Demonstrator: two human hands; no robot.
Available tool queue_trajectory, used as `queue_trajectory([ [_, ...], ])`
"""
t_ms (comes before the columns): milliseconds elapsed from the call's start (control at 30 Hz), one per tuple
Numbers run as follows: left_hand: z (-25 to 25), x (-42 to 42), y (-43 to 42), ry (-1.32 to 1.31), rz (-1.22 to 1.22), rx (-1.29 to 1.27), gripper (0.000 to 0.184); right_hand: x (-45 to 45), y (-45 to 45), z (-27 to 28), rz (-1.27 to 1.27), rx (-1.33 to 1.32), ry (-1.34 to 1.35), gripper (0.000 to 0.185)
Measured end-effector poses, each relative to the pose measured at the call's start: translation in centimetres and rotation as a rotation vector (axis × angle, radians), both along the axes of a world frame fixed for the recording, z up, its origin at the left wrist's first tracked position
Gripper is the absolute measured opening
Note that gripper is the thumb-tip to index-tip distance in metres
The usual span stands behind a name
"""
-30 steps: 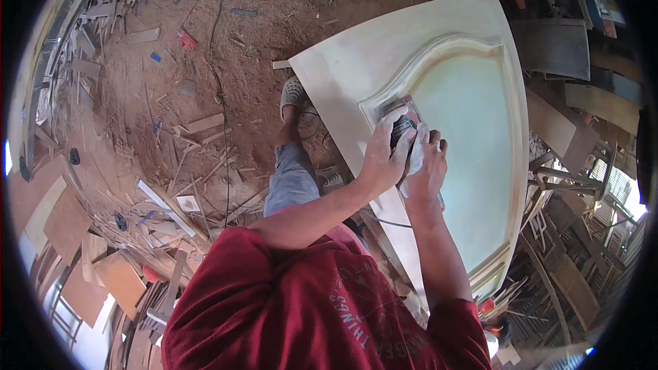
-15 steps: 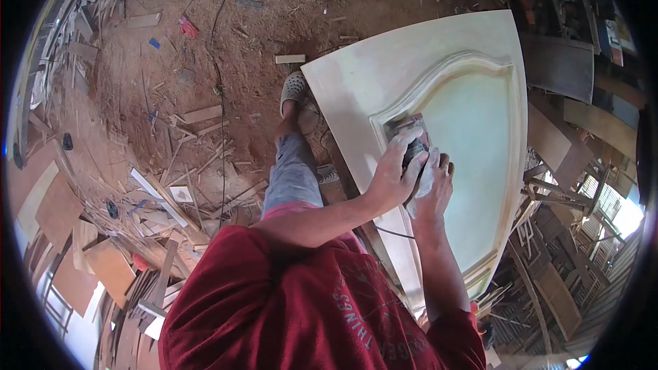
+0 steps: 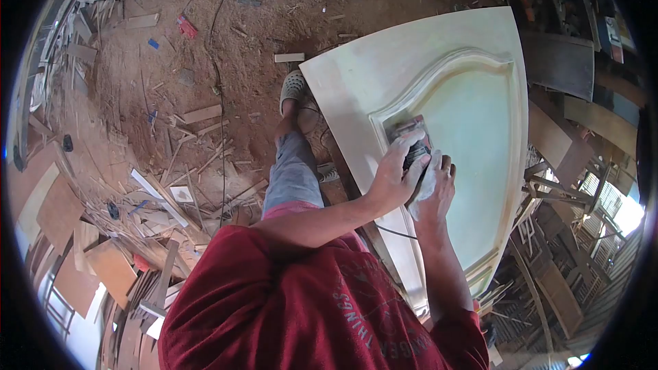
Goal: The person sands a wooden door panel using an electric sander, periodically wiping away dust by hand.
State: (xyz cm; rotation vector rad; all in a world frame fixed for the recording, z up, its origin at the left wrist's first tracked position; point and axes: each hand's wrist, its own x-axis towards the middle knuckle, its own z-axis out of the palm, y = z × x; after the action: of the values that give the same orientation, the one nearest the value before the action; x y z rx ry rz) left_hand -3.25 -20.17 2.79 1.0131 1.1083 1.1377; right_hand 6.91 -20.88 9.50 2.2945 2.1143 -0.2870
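A red-and-black power sander [image 3: 417, 130] rests on a pale wooden door [image 3: 356, 82], at the left edge of its recessed panel [image 3: 473, 144]. My left hand [image 3: 396, 173] is wrapped round the sander's body from the left, with whitish dust on the fingers. From the right, my right hand [image 3: 434, 181] grips its near end, its fingers dusty as well. Between them my hands hide much of the tool. A dark cord [image 3: 396, 233] runs out below my left wrist across the door. A raised curved moulding [image 3: 439, 72] frames the panel.
Wood offcuts [image 3: 202, 114] and a long cable [image 3: 218, 68] lie on the dirt floor to the left. My shoe [image 3: 293, 89] is beside the door's left corner. Boards [image 3: 558, 65] and scrap timber [image 3: 541, 260] are piled along the right.
The sander and both hands have shifted very slightly toward me along the door. Both hands keep their hold.
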Motion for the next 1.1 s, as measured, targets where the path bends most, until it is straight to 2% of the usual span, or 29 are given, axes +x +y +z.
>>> queue_trajectory([
  [167, -0.1, -0.2, 0.4, 0.052, 0.031, 0.033, 0.046, -0.2, 0.3, -0.3, -0.097, -0.091, -0.033, 0.033],
  [300, 0.4, -0.6, 1.0, 0.025, -0.016, -0.036, 0.046, 0.4, 0.3, -0.9, 0.005, 0.003, -0.022, 0.033],
  [500, 0.0, 0.6, -0.7, 0.048, 0.045, 0.044, 0.046, 0.4, -1.0, 0.2, -0.033, 0.007, -0.013, 0.034],
  [600, 0.1, 0.0, -0.2, 0.030, -0.008, -0.011, 0.045, 0.8, -0.9, -0.7, -0.013, 0.019, 0.014, 0.052],
  [767, 0.1, 0.0, -0.4, 0.048, -0.027, -0.007, 0.048, 0.6, -1.0, -0.7, -0.038, 0.027, 0.055, 0.052],
  [833, -0.1, 0.4, -1.1, 0.039, -0.052, -0.005, 0.048, 1.0, -1.9, -0.8, -0.049, 0.006, 0.047, 0.053],
  [933, -0.3, 1.3, -3.3, 0.059, -0.090, 0.044, 0.046, 2.8, -5.1, -1.8, -0.020, 0.079, 0.049, 0.046],
  [1100, -0.4, 4.0, -8.3, -0.019, -0.204, 0.068, 0.041, 6.6, -12.3, -1.8, -0.092, 0.003, 0.012, 0.058],
])
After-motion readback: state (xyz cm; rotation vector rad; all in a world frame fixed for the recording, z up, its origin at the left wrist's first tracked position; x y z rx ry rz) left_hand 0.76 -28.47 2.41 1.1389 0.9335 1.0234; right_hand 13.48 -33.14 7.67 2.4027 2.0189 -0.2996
